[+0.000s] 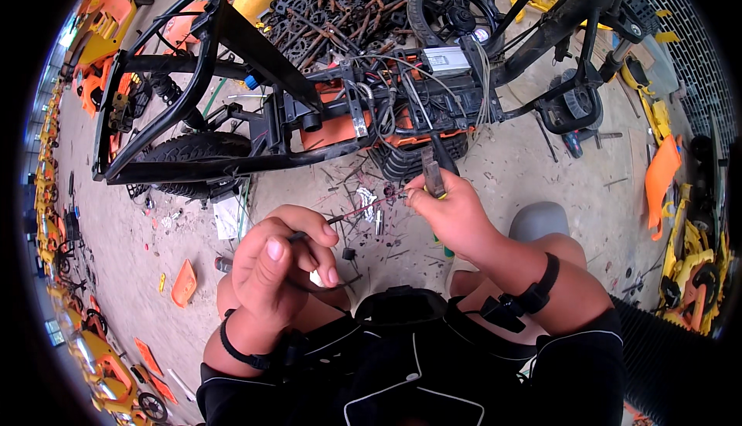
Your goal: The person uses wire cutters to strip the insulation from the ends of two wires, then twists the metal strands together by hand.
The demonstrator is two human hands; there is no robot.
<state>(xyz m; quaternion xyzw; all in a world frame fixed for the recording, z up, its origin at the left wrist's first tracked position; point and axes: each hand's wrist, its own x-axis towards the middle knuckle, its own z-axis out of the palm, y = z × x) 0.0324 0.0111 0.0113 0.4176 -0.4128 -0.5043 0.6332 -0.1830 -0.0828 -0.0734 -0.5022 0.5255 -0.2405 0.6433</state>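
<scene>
My left hand (282, 256) is closed around a thin black cable (344, 283), whose loose length curves out below the fingers. Reddish thin wires (363, 208) come out of its sheathed end and run across to my right hand (456, 210). The right thumb and forefinger pinch at the wires' far end. That same hand also grips what looks like a utility knife (433, 175), grey and yellow, pointing up away from me. Just beyond it, a black-handled screwdriver (444, 154) leans against the black vehicle frame (232, 167).
The frame carries a silver box (447, 61) and loose cables. Behind it lie a heap of rusty metal parts (332, 9) and a wheel (452, 13). An orange plastic piece (184, 284) and scraps litter the concrete floor (286, 194). Yellow body panels (688, 271) line the right side.
</scene>
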